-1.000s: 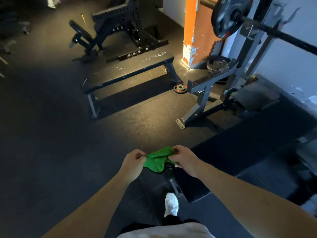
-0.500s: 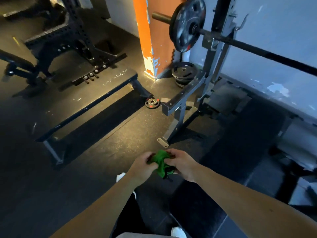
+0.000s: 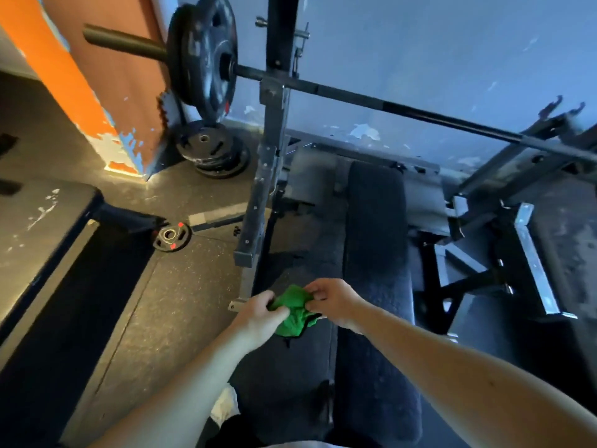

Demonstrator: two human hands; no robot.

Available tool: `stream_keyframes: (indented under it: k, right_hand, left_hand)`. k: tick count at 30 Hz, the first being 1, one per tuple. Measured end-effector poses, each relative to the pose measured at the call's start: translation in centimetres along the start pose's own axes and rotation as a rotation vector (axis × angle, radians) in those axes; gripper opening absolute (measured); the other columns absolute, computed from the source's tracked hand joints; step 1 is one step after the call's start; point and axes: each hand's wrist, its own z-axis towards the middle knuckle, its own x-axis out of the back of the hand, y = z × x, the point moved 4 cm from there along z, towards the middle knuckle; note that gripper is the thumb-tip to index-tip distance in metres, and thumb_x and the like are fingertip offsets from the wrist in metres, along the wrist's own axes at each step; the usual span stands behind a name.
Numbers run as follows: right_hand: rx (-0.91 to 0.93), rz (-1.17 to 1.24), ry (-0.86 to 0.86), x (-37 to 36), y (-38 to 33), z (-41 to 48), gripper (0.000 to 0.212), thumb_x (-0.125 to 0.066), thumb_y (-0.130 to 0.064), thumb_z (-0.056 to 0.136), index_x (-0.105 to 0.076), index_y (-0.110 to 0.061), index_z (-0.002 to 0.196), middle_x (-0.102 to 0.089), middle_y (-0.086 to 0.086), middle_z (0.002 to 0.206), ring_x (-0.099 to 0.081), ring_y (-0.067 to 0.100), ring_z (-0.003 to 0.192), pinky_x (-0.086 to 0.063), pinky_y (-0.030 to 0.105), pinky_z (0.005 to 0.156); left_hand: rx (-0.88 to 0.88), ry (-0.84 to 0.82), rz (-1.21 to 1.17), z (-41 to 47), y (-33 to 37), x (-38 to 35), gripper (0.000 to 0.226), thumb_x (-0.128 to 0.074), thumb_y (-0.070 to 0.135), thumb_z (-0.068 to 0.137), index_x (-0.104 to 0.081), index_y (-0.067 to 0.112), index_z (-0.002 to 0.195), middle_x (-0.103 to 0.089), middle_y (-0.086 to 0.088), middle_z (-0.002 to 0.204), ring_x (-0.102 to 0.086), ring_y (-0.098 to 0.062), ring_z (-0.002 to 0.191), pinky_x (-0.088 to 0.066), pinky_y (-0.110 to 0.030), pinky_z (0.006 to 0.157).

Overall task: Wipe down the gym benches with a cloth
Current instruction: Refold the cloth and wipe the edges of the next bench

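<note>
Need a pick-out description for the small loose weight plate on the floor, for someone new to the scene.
Start at the orange pillar and look down to the floor before its base. The small plate lies flat there, alone, between the flat bench's leg and the rack upright's foot. Unlike the bigger black plates stacked by the wall, it carries red marks.

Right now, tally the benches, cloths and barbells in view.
Dark gym benches: 2 (centre bench, left bench)
Green crumpled cloth: 1
Black steel barbell: 1
Total: 4
</note>
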Motion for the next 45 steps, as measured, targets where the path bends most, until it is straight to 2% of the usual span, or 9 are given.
stream_keyframes:
  k: [4, 10, 14, 20, 25, 29, 35, 40, 45]
  right_hand:
    - [-0.031, 0.065, 0.218, 2.4, -2.3, 0.6, 0.018, -0.074, -0.003, 0.087, -0.07, -0.018, 0.097, -0.075, 0.01, 0.097, -0.074, 0.027, 0.092, -0.061, 0.047, 0.086]
    - [-0.169, 0.272, 0.455, 6.8, -2.1, 1.0, 0.019, -0.075, -0.016, 0.09, -0.057, -0.011, 0.095, -0.064, 0.012, 0.089, -0.07, 0.029, 0.072, -0.065, 0.042, 0.065]
    - [-0.171, 0.572, 0.371, 9.6, -1.6, 2.0, 0.017, -0.061, -0.008, 0.098, -0.066, -0.004, 0.114, -0.07, 0.012, 0.083, -0.07, 0.022, 0.07, -0.064, 0.043, 0.074]
    - [0.054, 0.824, 0.176, 16.1, -1.1, 5.6, 0.04, -0.059, -0.008, 0.1, -0.062, -0.028, 0.134, -0.075, 0.001, 0.119, -0.072, 0.021, 0.109, -0.057, 0.052, 0.096]
    - [0.142, 0.99, 0.172, 21.9, -0.1, 8.6, 0.059, -0.055, 0.0, 0.101, -0.054, -0.046, 0.137, -0.07, 0.002, 0.126, -0.07, 0.025, 0.112, -0.057, 0.056, 0.093]
    - [0.144, 1.062, 0.19, 25.0, 0.7, 11.0, 0.047, -0.052, -0.003, 0.104, -0.058, -0.037, 0.137, -0.071, 0.005, 0.125, -0.071, 0.026, 0.112, -0.057, 0.058, 0.093]
    - [0.051, 1.034, 0.263, 28.1, 1.7, 15.8, 0.031, -0.053, -0.004, 0.104, -0.069, -0.021, 0.124, -0.074, 0.011, 0.116, -0.073, 0.027, 0.106, -0.06, 0.052, 0.089]
    - [-0.029, 0.964, 0.359, 30.0, 1.5, 20.3, 0.027, -0.058, -0.003, 0.101, -0.072, -0.02, 0.115, -0.077, 0.009, 0.107, -0.076, 0.021, 0.096, -0.063, 0.044, 0.084]
    - [-0.111, 0.991, 0.447, 32.4, 1.0, 25.6, 0.026, -0.059, 0.0, 0.1, -0.074, -0.016, 0.114, -0.076, 0.009, 0.107, -0.076, 0.02, 0.093, -0.063, 0.035, 0.077]
  left_hand:
    - [-0.104, -0.045, 0.088, 4.2, 3.7, 1.9, 0.027, -0.067, 0.035, 0.09, -0.058, 0.009, 0.092, -0.066, -0.013, 0.085, -0.066, -0.026, 0.079, -0.042, -0.034, 0.064]
    - [-0.236, -0.072, 0.175, 8.6, 10.3, 0.7, 0.02, -0.068, 0.035, 0.093, -0.055, 0.019, 0.092, -0.065, 0.002, 0.086, -0.06, -0.009, 0.074, -0.04, -0.023, 0.057]
    - [-0.315, -0.112, 0.201, 11.7, 14.5, -1.9, 0.015, -0.07, 0.03, 0.091, -0.057, 0.022, 0.091, -0.065, 0.005, 0.088, -0.06, -0.011, 0.081, -0.038, -0.016, 0.06]
    - [-0.379, -0.179, 0.283, 17.3, 21.5, -5.2, 0.031, -0.068, 0.016, 0.09, -0.068, 0.023, 0.121, -0.063, 0.014, 0.114, -0.057, -0.005, 0.107, -0.038, -0.004, 0.077]
    - [-0.348, -0.217, 0.352, 22.3, 26.9, -7.7, 0.04, -0.069, 0.019, 0.089, -0.069, 0.024, 0.129, -0.059, 0.008, 0.125, -0.053, -0.009, 0.119, -0.038, -0.022, 0.103]
    - [-0.295, -0.283, 0.317, 25.3, 29.4, -9.4, 0.049, -0.066, 0.019, 0.086, -0.067, 0.028, 0.133, -0.061, 0.009, 0.135, -0.055, -0.009, 0.127, -0.041, -0.028, 0.112]
    - [-0.294, -0.217, 0.368, 30.4, 30.4, -11.0, 0.04, -0.066, 0.014, 0.092, -0.068, 0.025, 0.13, -0.061, 0.01, 0.13, -0.054, -0.008, 0.123, -0.037, -0.018, 0.098]
    - [-0.262, -0.079, 0.265, 35.0, 30.6, -10.7, 0.017, -0.074, 0.015, 0.085, -0.064, 0.028, 0.091, -0.066, 0.008, 0.103, -0.062, -0.011, 0.096, -0.04, -0.01, 0.072]
    - [-0.198, -0.063, 0.216, 41.2, 31.0, -10.3, 0.008, -0.073, 0.02, 0.085, -0.065, 0.021, 0.084, -0.068, 0.004, 0.09, -0.06, -0.008, 0.078, -0.039, -0.006, 0.058]
